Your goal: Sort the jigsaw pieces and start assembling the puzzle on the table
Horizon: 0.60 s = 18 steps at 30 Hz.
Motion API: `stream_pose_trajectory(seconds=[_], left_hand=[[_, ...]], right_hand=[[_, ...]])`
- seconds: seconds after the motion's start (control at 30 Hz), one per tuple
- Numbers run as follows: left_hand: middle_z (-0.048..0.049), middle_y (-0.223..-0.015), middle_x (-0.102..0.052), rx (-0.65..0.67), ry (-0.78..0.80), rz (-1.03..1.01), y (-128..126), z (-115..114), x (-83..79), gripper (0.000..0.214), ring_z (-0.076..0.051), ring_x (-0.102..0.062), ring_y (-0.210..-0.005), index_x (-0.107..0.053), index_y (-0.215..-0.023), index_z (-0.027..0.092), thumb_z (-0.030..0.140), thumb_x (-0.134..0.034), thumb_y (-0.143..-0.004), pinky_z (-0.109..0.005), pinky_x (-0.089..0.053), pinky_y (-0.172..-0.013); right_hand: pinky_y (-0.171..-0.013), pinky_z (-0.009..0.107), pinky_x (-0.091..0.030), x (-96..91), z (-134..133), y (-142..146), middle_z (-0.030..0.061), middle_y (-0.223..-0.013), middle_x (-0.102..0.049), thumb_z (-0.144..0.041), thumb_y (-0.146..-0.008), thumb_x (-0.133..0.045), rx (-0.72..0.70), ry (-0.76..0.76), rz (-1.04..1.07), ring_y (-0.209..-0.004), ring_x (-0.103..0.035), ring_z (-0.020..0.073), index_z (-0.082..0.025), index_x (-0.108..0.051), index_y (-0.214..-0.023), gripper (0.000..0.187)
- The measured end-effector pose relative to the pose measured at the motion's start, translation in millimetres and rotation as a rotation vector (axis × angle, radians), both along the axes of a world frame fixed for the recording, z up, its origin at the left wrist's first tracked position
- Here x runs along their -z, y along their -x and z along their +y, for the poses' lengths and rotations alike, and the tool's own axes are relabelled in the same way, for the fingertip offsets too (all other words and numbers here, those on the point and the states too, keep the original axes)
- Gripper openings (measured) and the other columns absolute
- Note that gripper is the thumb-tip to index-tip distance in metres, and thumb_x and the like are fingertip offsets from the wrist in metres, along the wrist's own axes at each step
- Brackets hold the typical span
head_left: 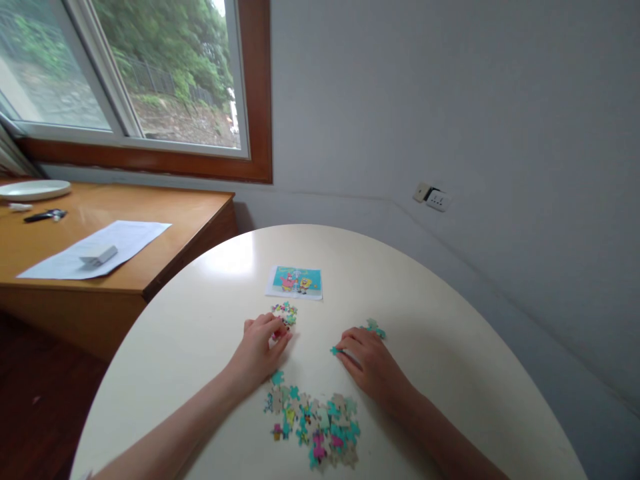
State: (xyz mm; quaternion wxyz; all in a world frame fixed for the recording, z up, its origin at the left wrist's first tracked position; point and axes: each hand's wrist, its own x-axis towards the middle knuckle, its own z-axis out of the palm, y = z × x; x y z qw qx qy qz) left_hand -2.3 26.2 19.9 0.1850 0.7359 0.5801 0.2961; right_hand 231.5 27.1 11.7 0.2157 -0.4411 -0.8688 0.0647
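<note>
My left hand (265,343) is curled at the lower edge of a small group of multicoloured puzzle pieces (285,309). Its thumb and fingers close around a pinkish puzzle piece (278,333), partly covered by them. Between the thumb and index finger of my right hand (367,360) is a teal puzzle piece (335,351), held just above or on the table. Beyond the right knuckles lies another small group of teal pieces (375,328), partly hidden. A larger loose heap of puzzle pieces (313,423) in teal, grey, pink and yellow spreads between my forearms.
A reference picture (295,283) of two cartoon figures lies flat on the round white table (430,300). At the left, a wooden desk (195,213) carries paper (135,233), a small white box (99,255), a black object (45,215) and a white plate (35,191).
</note>
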Motion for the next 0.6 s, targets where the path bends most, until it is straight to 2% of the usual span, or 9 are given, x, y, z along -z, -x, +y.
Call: stream_pose_trajectory(seconds=[0.6], left_hand=[[-0.0032, -0.073, -0.06, -0.011, 0.016, -0.014, 1.4, -0.7, -6.7, 0.019, -0.018, -0.053, -0.074, -0.053, -0.06, 0.018, 0.024, -0.047, -0.077, -0.036, -0.035, -0.075]], right_hand=[[-0.071, 0.033, -0.035, -8.5, 7.7, -26.6, 0.0048, -0.081, -0.063, -0.014, -0.077, -0.052, 0.217, -0.09, -0.189, -0.078, -0.056, 0.0186, -0.02, -0.058, -0.07, 0.011]])
